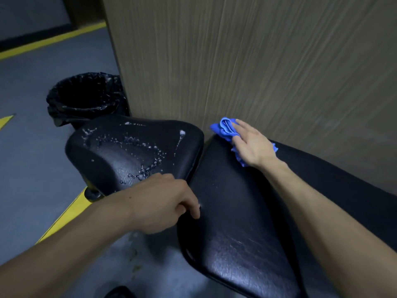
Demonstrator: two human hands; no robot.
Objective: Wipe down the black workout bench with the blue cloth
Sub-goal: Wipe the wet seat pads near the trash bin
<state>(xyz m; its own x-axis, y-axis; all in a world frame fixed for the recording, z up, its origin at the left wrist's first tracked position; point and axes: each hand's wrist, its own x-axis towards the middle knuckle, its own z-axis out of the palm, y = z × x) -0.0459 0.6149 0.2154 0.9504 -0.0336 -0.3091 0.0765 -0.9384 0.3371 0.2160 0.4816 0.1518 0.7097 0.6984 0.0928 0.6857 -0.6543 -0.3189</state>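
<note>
Right hand [251, 145], fingers flat, presses crumpled blue cloth [225, 129] on black padded vinyl bench [232, 211] far edge, against wood-grain wall panel [257, 61]. Left hand [165, 201] curled, gripping near edge.

Right hand [251, 145] flat on blue cloth [226, 130], pressing it to the far edge of the long black bench pad [232, 222] — just beside the wood-grain wall [257, 61]. Left hand [165, 203] curled at that pad's near edge. Droplets on seat pad [133, 147] — lined bin [83, 97] behind.
</note>
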